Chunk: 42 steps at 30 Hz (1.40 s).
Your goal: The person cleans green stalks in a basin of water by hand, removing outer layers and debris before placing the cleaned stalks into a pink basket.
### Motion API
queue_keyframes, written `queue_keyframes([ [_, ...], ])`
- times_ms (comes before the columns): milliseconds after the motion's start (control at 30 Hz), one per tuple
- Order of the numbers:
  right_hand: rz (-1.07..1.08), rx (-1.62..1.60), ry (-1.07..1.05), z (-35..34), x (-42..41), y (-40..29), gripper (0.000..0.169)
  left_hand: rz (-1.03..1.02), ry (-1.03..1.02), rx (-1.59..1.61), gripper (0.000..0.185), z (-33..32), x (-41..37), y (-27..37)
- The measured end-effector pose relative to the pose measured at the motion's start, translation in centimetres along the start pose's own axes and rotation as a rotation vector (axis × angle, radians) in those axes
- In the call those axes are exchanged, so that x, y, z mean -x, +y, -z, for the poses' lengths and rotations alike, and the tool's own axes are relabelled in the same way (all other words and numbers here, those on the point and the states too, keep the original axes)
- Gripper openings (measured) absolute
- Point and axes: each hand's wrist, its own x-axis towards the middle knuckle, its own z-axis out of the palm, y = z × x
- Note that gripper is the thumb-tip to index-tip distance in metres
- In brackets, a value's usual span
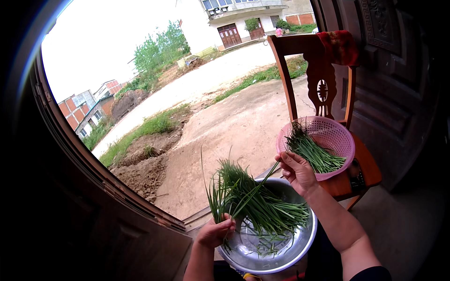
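A bunch of long green leaves, apparently garlic chives (222, 196), is gripped near its lower end by my left hand (217, 232), above the left rim of a metal basin (299, 254). My right hand (297, 171) pinches the tip of a blade that stretches across from the left hand's bunch. A large heap of chives (269, 207) lies in the basin, with short cut or broken bits at its bottom. Beyond my right hand, a pink perforated plastic basket (335, 135) holds another pile of chives (316, 154).
The basket stands on a wooden chair (365, 161) with a red cloth (339, 47) over its back. A dark handset with keys (356, 175) lies on the seat. Dark door panels flank the doorway. Outside are a concrete yard (225, 130), grass, a road, buildings and a distant person (279, 31).
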Motion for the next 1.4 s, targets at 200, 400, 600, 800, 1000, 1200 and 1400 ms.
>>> queue_keyframes([
  [200, -0.026, -0.146, 0.008, 0.7, -0.5, -0.1, 0.013, -0.015, -0.079, -0.014, 0.013, 0.2, -0.1, 0.0],
  [400, -0.046, -0.225, 0.102, 1.3, -1.0, -0.2, 0.015, -0.016, -0.008, -0.018, 0.013, -0.4, 0.3, 0.0],
  [600, 0.029, -0.204, 0.074, 2.7, -1.3, -0.4, 0.016, -0.011, -0.075, 0.010, 0.013, 0.1, -0.1, 0.2],
  [800, 0.131, 0.132, -0.007, 0.2, -0.2, -0.8, 0.019, -0.089, 0.250, 0.225, 0.016, -0.8, -1.0, 0.5],
  [1000, -0.368, 0.686, -0.978, -3.3, 4.3, 2.0, 0.030, -0.208, 0.179, 0.461, 0.006, -0.7, -2.2, 0.5],
  [1200, -0.770, 0.978, -0.986, -4.7, 5.8, 5.4, 0.031, -0.222, 0.216, 0.271, 0.007, -2.8, -2.6, 0.7],
  [1400, -0.607, 0.581, -0.553, -3.6, 4.4, 6.4, 0.026, -0.275, 0.239, -0.140, 0.024, -4.4, -2.3, 0.3],
])
